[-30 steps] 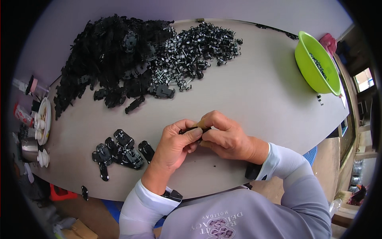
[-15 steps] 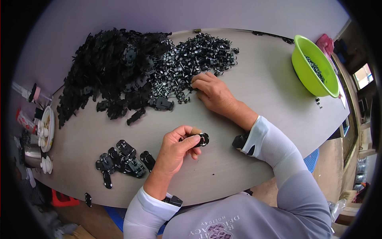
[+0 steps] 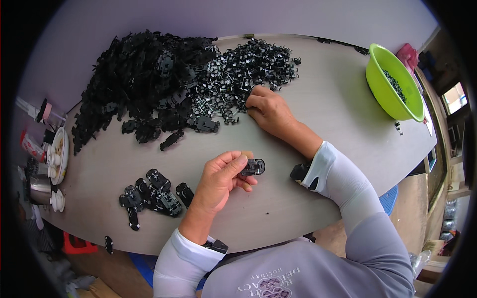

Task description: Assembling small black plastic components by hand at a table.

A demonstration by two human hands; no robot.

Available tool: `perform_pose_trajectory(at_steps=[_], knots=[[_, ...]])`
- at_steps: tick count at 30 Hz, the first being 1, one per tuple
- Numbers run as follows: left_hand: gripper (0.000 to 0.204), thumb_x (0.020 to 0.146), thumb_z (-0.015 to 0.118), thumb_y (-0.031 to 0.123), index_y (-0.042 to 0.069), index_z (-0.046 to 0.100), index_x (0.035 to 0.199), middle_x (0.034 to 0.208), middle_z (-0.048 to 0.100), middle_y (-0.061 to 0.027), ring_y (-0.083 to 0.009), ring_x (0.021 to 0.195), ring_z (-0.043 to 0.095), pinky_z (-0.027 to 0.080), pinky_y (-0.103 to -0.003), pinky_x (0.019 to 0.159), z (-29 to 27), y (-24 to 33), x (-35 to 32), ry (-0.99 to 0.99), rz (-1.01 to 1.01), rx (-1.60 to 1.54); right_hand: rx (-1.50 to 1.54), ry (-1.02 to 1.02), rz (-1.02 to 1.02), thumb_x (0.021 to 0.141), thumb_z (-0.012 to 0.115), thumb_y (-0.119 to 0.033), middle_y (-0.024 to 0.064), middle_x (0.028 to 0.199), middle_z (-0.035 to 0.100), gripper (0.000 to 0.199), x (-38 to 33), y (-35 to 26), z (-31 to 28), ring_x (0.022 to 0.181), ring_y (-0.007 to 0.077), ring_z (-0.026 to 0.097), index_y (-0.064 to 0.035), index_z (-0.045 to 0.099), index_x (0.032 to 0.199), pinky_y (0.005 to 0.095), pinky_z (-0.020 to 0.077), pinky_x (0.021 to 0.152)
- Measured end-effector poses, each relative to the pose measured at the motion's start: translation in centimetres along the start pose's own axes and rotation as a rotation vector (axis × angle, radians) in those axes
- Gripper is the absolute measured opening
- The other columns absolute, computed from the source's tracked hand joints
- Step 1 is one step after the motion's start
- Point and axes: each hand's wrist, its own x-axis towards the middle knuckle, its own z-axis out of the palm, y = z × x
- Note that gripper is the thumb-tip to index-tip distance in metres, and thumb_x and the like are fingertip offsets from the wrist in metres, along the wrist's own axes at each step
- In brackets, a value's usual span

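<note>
My left hand (image 3: 218, 174), its thumb and fingers pinched together, holds a small black toy car chassis (image 3: 254, 167) above the middle of the table. Its flat face with metallic bits shows. My right hand (image 3: 268, 109) reaches to the near right edge of a heap of small wheel axles (image 3: 248, 69), fingertips curled down and partly hidden. What they pinch, if anything, I cannot make out. Left of the axles rises a large pile of black plastic chassis (image 3: 139, 74). Several chassis with wheels (image 3: 164, 201) lie in a cluster left of my left forearm.
A lime green basin (image 3: 392, 104) with more axles stands at the right. By the left edge are a white plate (image 3: 60, 154) and a metal pot (image 3: 40, 189). A loose black car part (image 3: 109, 244) lies at the near left table edge. The wall borders the far side.
My left hand has turned the chassis so that its flat face shows more. My right hand has shifted slightly right and curled its fingers at the heap's edge.
</note>
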Motion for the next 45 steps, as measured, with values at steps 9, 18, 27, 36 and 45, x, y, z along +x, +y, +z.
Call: perform_pose_trajectory(at_steps=[9, 18, 27, 36, 45], knots=[[0.035, 0.1, 0.048, 0.022, -0.008, 0.057, 0.116, 0.103, 0.067, -0.0175, -0.0257, 0.084, 0.069, 0.059, -0.036, 0.073, -0.6, 0.3, 0.0, -0.027, 0.004, -0.155, 0.459, -0.015, 0.116, 0.075, 0.06, 0.006, 0.0107, 0.085, 0.055, 0.009, -4.8, -6.2, -3.5, 0.07, 0.025, 0.058, 0.0008, 0.061, 0.082, 0.0315, 0.0485, 0.062], [0.021, 0.097, 0.051, 0.015, -0.003, 0.06, 0.103, 0.098, 0.067, -0.0143, -0.0245, 0.087, 0.069, 0.06, -0.038, 0.079, -1.3, -0.1, 0.1, -0.052, -0.026, -0.2, 0.363, -0.036, -0.062, 0.071, 0.065, 0.007, 0.0117, 0.087, 0.055, 0.013, -6.4, -9.1, -2.8, 0.067, 0.0265, 0.059, 0.0005, 0.06, 0.081, 0.0347, 0.0492, 0.058], [0.012, 0.095, 0.054, 0.011, 0.002, 0.057, 0.087, 0.088, 0.064, -0.0092, -0.0213, 0.081, 0.068, 0.06, -0.039, 0.077, -0.9, -0.3, 0.0, -0.081, -0.026, -0.136, 0.258, -0.108, -0.114, 0.07, 0.067, 0.005, 0.0103, 0.079, 0.049, 0.012, -6.1, -9.8, -2.9, 0.061, 0.0261, 0.055, -0.0002, 0.057, 0.073, 0.0368, 0.0467, 0.053], [0.018, 0.085, 0.068, 0.004, 0.005, 0.052, 0.076, 0.072, 0.058, -0.003, -0.0113, 0.065, 0.059, 0.05, -0.024, 0.058, 0.2, 0.4, -0.5, 0.034, 0.068, 0.095, 0.354, -0.129, -0.076, 0.071, 0.068, 0.002, 0.0101, 0.081, 0.05, 0.022, -6.3, -10.4, -2.3, 0.067, 0.0288, 0.057, -0.0036, 0.056, 0.088, 0.0379, 0.0481, 0.058], [0.022, 0.074, 0.065, -0.004, 0.008, 0.046, 0.072, 0.067, 0.054, -0.0013, -0.0049, 0.05, 0.047, 0.034, -0.019, 0.045, -1.3, 1.3, -2.7, 0.368, 0.259, 0.429, 0.225, 0.163, 0.137, 0.077, 0.054, 0.006, 0.0108, 0.083, 0.055, 0.015, -2.5, -0.7, -3.2, 0.067, 0.0261, 0.056, -0.0009, 0.057, 0.09, 0.0326, 0.0444, 0.06]])
